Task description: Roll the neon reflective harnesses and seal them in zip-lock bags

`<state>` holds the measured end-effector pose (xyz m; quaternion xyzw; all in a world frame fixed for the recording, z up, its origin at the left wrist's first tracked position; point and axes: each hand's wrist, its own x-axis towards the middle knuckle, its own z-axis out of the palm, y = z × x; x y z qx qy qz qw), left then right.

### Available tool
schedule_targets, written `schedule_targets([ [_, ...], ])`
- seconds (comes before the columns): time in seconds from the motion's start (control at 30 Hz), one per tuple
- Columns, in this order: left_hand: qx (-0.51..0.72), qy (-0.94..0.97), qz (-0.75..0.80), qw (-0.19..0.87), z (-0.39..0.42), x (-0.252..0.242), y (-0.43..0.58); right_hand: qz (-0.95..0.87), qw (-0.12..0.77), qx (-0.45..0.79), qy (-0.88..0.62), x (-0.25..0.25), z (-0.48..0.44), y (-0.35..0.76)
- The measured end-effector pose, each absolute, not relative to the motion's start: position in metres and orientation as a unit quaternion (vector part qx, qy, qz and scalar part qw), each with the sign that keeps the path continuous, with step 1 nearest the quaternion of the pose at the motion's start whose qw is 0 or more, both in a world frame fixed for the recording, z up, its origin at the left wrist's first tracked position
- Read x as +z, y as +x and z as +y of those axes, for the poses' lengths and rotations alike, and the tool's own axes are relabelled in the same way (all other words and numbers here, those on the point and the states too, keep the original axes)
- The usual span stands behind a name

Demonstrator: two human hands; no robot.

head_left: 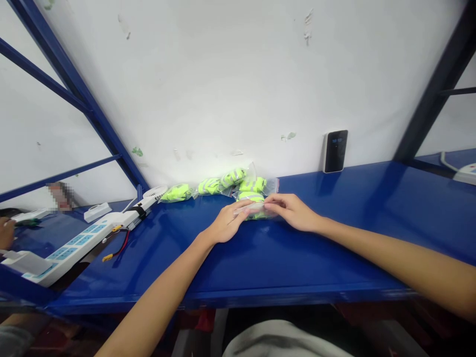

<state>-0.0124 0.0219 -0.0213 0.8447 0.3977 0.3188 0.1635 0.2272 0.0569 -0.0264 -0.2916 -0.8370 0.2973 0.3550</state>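
In front of me on the blue table is a clear plastic bag [256, 210] with folded neon-yellow cloth with grey reflective bands inside. My left hand [227, 223] grips the bag's left side, thumb on top. At its right end, my right hand [292, 210] pinches the plastic between thumb and fingers. Both hands partly cover this bag. Just behind it lie more bagged neon-yellow bundles: one bundle [253, 185] close behind my hands, another [233, 177] leaning beside it, and others [209, 186] trailing left along the wall.
A white power strip [74, 248] lies slanted on the left, with a cable with yellow connectors [122, 243] beside it. A black-and-white device [335, 151] leans on the wall at right. Blue frame posts [107, 134] rise on both sides. Another person's hand [5, 233] shows at far left.
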Motion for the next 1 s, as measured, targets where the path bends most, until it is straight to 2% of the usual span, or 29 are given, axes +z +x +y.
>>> schedule_targets([
  [0.17, 0.331, 0.855, 0.354, 0.182, 0.021, -0.015, -0.012, -0.776, 0.361, 0.430, -0.287, -0.029, 0.065, 0.224],
  [0.33, 0.439, 0.803, 0.367, 0.163, 0.025, -0.022, -0.009, -0.742, 0.375, 0.462, -0.309, -0.030, 0.067, 0.219],
  [0.43, 0.470, 0.770, 0.400, 0.161, 0.026, -0.026, -0.007, -0.759, 0.384, 0.407, -0.333, -0.029, 0.064, 0.219],
  [0.57, 0.468, 0.752, 0.417, 0.204, 0.021, -0.024, 0.001, -0.844, 0.370, 0.197, -0.334, -0.023, 0.056, 0.226],
  [0.67, 0.421, 0.792, 0.385, 0.217, 0.013, -0.020, 0.010, -0.883, 0.361, 0.120, -0.273, -0.016, 0.048, 0.232],
  [0.83, 0.361, 0.845, 0.349, 0.185, 0.007, -0.016, 0.018, -0.912, 0.341, 0.087, -0.211, -0.008, 0.037, 0.232],
  [1.0, 0.331, 0.857, 0.357, 0.168, 0.006, -0.013, 0.015, -0.905, 0.302, 0.209, -0.212, -0.012, 0.036, 0.227],
])
